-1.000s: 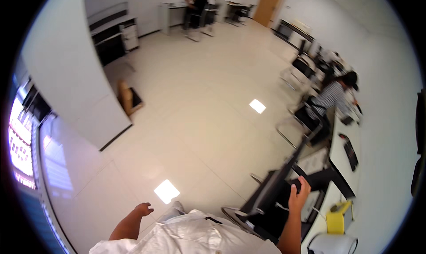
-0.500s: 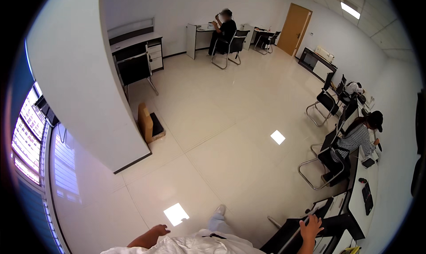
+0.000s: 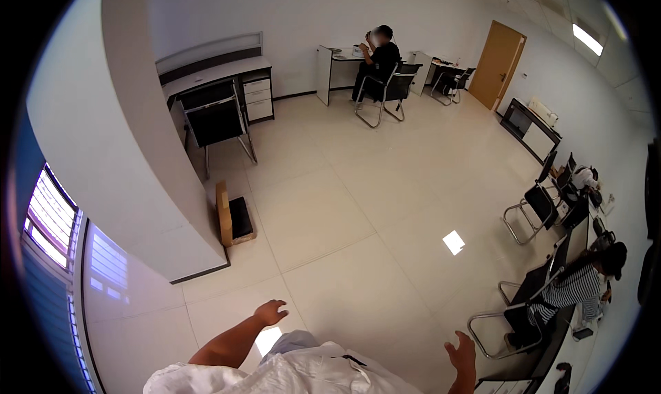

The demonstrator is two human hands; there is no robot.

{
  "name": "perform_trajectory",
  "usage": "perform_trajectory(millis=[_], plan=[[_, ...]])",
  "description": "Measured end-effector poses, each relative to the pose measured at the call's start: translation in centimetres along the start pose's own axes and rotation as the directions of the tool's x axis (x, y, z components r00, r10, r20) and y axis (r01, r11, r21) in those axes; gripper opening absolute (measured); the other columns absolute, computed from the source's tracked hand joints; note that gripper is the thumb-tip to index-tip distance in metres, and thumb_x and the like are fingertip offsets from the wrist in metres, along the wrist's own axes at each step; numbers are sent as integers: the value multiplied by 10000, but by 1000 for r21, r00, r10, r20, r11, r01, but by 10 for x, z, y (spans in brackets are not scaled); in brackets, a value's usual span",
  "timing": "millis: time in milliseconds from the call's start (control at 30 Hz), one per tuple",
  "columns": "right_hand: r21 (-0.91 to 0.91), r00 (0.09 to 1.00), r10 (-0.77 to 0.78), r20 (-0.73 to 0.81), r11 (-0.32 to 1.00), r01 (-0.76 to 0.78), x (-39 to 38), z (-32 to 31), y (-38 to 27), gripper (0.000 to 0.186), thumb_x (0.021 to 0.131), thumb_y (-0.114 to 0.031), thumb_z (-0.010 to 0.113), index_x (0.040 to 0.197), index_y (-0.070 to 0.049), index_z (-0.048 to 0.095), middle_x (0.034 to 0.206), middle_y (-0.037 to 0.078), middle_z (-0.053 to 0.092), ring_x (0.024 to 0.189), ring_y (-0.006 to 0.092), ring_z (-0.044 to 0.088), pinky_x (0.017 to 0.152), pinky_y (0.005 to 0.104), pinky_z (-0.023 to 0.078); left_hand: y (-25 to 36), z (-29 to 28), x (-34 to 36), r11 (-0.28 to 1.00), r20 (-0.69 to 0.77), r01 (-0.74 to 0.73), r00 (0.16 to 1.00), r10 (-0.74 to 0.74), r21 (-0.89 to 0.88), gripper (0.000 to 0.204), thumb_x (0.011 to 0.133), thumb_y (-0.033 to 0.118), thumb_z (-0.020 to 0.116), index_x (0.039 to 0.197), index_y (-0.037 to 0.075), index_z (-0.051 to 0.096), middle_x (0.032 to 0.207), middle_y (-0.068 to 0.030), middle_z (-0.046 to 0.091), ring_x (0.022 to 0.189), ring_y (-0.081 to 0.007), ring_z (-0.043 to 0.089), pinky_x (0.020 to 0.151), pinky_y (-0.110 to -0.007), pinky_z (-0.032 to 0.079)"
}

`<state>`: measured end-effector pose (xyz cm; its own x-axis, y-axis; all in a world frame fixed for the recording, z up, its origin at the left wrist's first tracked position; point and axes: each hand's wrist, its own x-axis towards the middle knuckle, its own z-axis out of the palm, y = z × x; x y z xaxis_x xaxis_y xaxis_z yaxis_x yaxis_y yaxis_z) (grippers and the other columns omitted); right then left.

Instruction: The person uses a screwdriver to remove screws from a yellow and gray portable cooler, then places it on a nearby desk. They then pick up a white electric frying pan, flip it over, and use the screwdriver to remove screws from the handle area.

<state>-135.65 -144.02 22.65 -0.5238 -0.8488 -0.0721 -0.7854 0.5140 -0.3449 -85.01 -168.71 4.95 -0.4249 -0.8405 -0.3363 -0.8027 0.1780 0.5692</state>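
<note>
Both our hands empty above the floor.
Our right hand (image 3: 463, 347), fingers apart, is nearest the black chair (image 3: 501, 320); our left hand (image 3: 270, 313), also open, touches nothing.

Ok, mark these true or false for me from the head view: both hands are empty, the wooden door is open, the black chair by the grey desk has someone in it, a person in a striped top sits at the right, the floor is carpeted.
1. Both hands are empty: true. The left hand and the right hand hold nothing, fingers spread.
2. The brown wooden door is open: false, it is shut.
3. The black metal-framed chair by the grey desk is occupied: false, it is empty.
4. A person in a striped top sits at the right: true.
5. The floor is carpeted: false, pale glossy floor tiles.
</note>
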Motion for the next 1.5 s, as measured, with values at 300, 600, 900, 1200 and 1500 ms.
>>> perform_trajectory(millis=[300, 600, 900, 1200, 1500], plan=[[-83, 830, 219, 513, 975, -205, 191, 176, 80, 607, 786, -486, 592, 1243, -106, 469, 1181, 142, 547, 1090, 297, 513, 923, 406, 404, -101, 44, 189, 931, 432, 28, 881, -195, 363, 562, 797, 534, 514, 1207, 151, 526, 1195, -126, 548, 1146, -307, 485, 939, -446, 408], [10, 564, 684, 462, 632, -775, 122, 245, 265, 478, 747, -412, 649, 1055, -52, 580, 948, 148, 646, 905, 284, 616, 807, 363, 480, 67, -37, 564, 824, 464, -93, 859, -218, 559, 505, 796, 481, 538, 1205, 186, 534, 1186, -140, 544, 1115, -306, 512, 927, -428, 428], [250, 561, 675, 479, 507, -825, 319, 216, 275, 488, 762, -424, 623, 1120, -97, 576, 1097, 132, 610, 1030, 265, 573, 877, 356, 447, 436, 50, 861, 908, 306, -406, 881, 361, 99, 371, 813, 292, 589, 1123, 93, 553, 1090, -183, 572, 993, -326, 553, 847, -417, 452], [315, 681, 717, 151, 618, -720, 596, 73, 443, 375, 800, -345, 583, 1073, -88, 579, 971, 123, 636, 921, 282, 596, 808, 361, 465, 717, 148, 891, 699, 679, -712, 481, 555, -67, 380, 842, 270, 560, 1185, 107, 536, 1215, -126, 516, 1153, -283, 460, 975, -363, 372], [477, 635, 769, 68, 534, -698, 781, 29, 552, 314, 813, -290, 576, 1054, -91, 587, 946, 103, 636, 887, 270, 603, 782, 356, 471, 717, 192, 1214, 624, 625, -438, 773, -105, 647, 480, 803, 403, 543, 1178, 103, 551, 1183, -141, 563, 1122, -303, 513, 946, -376, 413]])
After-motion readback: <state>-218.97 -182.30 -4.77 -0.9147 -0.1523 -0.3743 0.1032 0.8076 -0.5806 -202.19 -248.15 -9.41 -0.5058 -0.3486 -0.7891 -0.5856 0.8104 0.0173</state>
